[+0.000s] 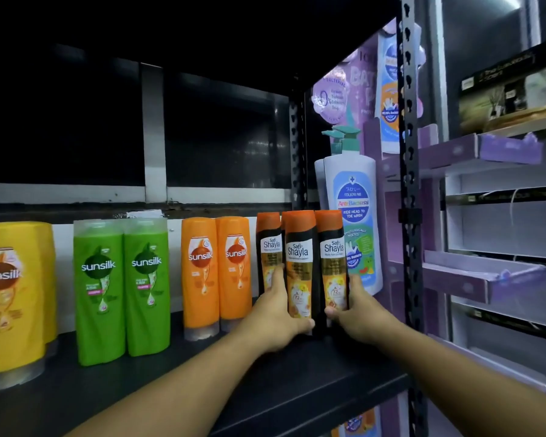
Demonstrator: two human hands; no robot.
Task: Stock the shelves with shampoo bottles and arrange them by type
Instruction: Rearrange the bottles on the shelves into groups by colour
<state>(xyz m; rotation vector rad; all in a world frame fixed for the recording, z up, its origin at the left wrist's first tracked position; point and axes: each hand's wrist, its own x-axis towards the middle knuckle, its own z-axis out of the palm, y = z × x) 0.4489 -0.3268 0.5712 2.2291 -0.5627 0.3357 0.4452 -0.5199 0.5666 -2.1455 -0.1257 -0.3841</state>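
Head camera looks along a black shelf [265, 389]. On the far left stand the yellow Sunsilk bottles [10, 294], caps down. Next come two green Sunsilk bottles [98, 291], side by side and touching. After a gap there are two orange Sunsilk bottles [200, 272], also touching, set further back.

Now the action: just right of the orange pair is a tight cluster of black Safi Shayla bottles with orange tops. The left Safi Shayla bottle [268, 247] stands upright at the back. The left hand [275, 320] grips the middle Safi Shayla bottle [298, 263], with its thumb across the lower front and its fingers tucked up between that bottle and the left one. The right hand [360, 313] grips the right Safi Shayla bottle [333, 253], thumb on the front near the base and fingers wrapped round the far side. Both held bottles are upright and pressed together, low at the shelf. The hands hide their bases, so I cannot tell if they rest on it.

Just behind the right hand stands a white pump bottle [355, 216] labelled Anti-Bacterial. Beside it rises the rack's black perforated upright [408, 184], and beyond that is a purple display stand [454, 269].
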